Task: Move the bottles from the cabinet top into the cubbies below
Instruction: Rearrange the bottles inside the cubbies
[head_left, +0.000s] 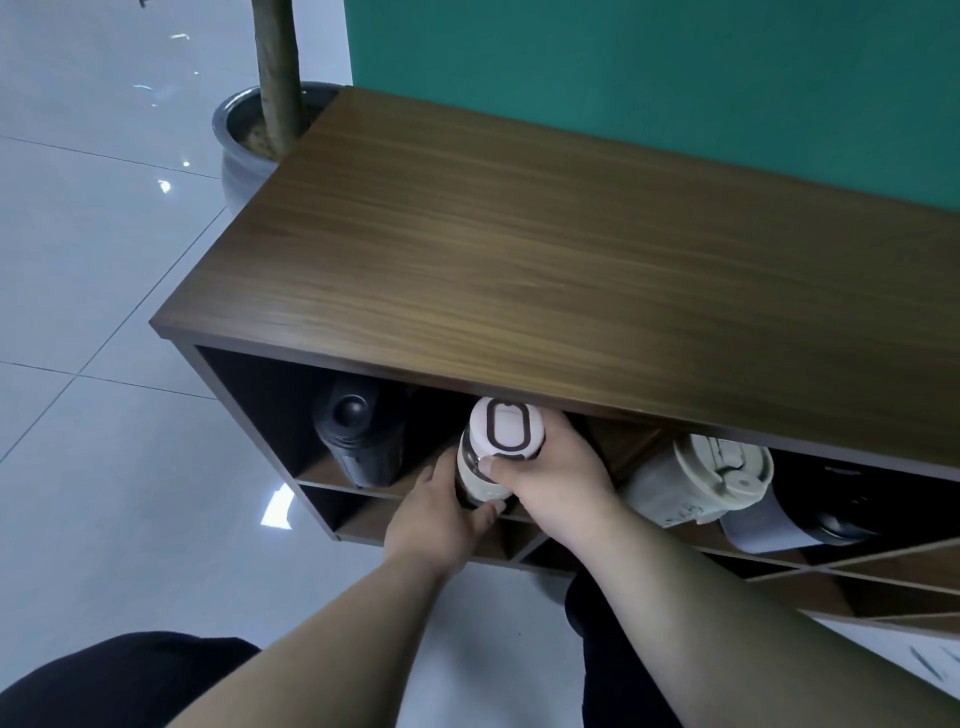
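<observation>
A bottle with a pale pink lid (505, 428) stands at the mouth of the upper left cubby, just under the front edge of the wooden cabinet top (545, 249). My right hand (558, 475) grips it around the lid and upper body. My left hand (441, 512) holds its lower body from the left. A black bottle (358, 434) lies in the same cubby to the left. In the cubby to the right lie a cream tumbler (696, 480) and a dark bottle with a grey band (810, 512). No bottle shows on the cabinet top.
Diagonal wooden dividers (831, 571) form the lower cubbies. A grey plant pot (249, 140) with a trunk stands at the cabinet's far left end. A green wall (649, 67) rises behind the cabinet, and glossy white floor tiles (93, 312) lie to the left.
</observation>
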